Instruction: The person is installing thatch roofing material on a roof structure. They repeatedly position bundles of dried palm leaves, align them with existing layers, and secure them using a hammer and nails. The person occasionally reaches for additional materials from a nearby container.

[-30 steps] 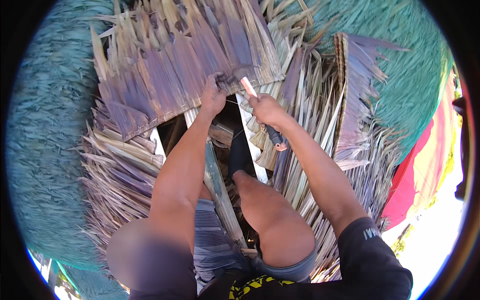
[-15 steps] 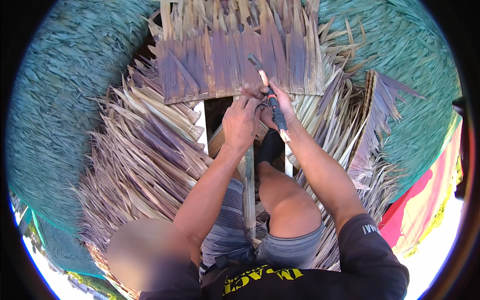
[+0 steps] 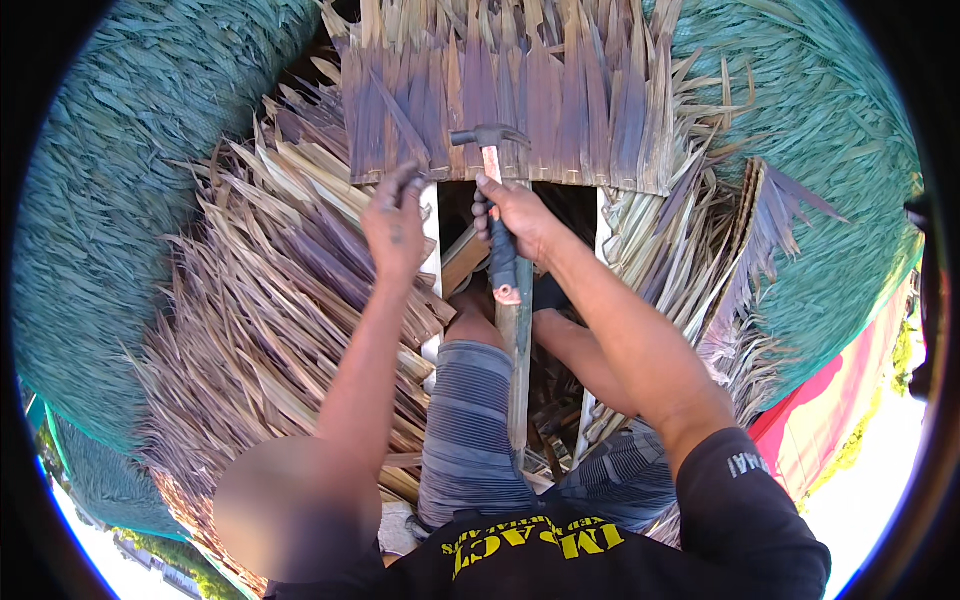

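Note:
A claw hammer (image 3: 503,250) with a dark metal head and a partly black-wrapped handle is held upright in my right hand (image 3: 515,215), fingers wrapped round the handle. Its head overlaps the lower part of a brown palm-leaf thatch panel (image 3: 580,130). My left hand (image 3: 395,228) is raised at that panel's lower left corner. Its fingers are bent together, and what they may pinch is too small to make out. Below the panel's edge, a pale wooden batten (image 3: 431,225) runs downward beside my left hand.
Dry thatch (image 3: 270,270) slopes away on the left, and a loose leaf panel (image 3: 745,240) stands tilted at right. Between the battens is a dark gap with a central wooden pole (image 3: 517,350), my legs around it. Green netting (image 3: 100,200) covers the bundles on both sides.
My hands have parted. The left moved leftward to the panel's corner; the right now grips the hammer by its handle, head up. My legs have shifted around the pole.

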### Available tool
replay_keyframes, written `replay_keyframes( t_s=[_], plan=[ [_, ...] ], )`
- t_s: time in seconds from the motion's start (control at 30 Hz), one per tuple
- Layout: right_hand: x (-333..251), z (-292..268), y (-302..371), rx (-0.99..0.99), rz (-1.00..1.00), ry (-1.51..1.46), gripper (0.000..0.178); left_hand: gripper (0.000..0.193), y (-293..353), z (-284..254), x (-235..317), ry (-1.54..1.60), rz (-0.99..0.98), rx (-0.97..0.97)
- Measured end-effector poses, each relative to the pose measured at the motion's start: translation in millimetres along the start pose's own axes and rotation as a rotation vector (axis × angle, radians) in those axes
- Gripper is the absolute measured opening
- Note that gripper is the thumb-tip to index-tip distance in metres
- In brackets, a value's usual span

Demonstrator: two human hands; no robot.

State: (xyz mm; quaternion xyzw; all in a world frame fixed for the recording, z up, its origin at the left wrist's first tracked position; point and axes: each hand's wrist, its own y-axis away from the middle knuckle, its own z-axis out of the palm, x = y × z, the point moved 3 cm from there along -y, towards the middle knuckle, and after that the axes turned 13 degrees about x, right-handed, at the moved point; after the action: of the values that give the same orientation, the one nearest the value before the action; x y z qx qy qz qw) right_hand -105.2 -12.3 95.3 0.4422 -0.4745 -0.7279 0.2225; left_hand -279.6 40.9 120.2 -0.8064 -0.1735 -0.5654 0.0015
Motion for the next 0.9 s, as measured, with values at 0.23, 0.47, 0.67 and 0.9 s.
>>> replay_keyframes(
  t_s=[0.23, 0.47, 0.67, 0.9],
  plan=[
    [36.3, -2.0, 6.7, 0.429, -0.415, 0.901, 0.052, 0.017, -66.1, 23.0, -65.3, -0.36, 0.533, -0.253],
    [4.8, 23.0, 46.3, 0.342, -0.658, 0.879, 0.042, 0.021, -64.7, 36.3, -90.5, -0.529, 0.572, -0.424],
    [-1.9, 40.7, 36.5, 0.36, -0.695, 1.027, 0.031, 0.019, -69.5, 35.5, -88.6, -0.479, 0.581, -0.446],
    [4.9, 38.4, 28.8, 0.305, -0.556, 1.057, 0.032, 0.019, -76.0, 38.3, -102.6, -0.437, 0.578, -0.445]
  ],
)
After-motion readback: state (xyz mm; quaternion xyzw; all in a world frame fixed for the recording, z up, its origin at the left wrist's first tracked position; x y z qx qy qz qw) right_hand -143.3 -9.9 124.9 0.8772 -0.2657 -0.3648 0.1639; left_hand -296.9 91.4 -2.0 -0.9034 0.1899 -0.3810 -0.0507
